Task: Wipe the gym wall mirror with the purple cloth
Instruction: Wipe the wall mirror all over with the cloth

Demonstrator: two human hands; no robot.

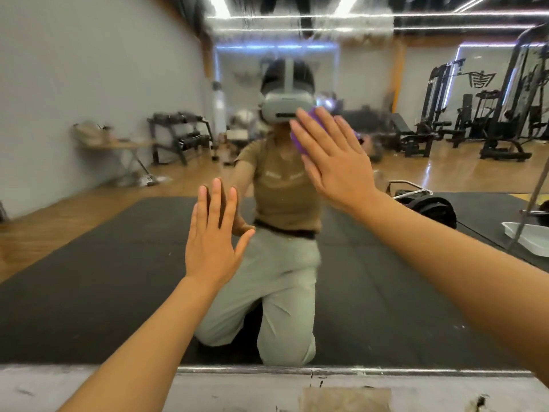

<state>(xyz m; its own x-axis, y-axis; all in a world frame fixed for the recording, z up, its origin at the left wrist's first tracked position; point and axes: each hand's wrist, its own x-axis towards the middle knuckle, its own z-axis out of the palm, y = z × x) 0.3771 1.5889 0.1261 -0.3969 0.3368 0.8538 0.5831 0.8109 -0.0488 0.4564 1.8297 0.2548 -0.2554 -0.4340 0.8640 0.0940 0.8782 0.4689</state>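
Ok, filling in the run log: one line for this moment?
left hand flat on mirror | right hand presses purple cloth to mirror | wiping underway

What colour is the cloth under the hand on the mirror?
Purple. The cloth peeks out beneath the right hand, seen in the head view.

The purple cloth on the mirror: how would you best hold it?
Press it flat under the right hand, coming straight at the mirror. The purple cloth lies spread against the upright glass, only its edges showing beside the straight fingers, so a flat palm suits better than pinching.
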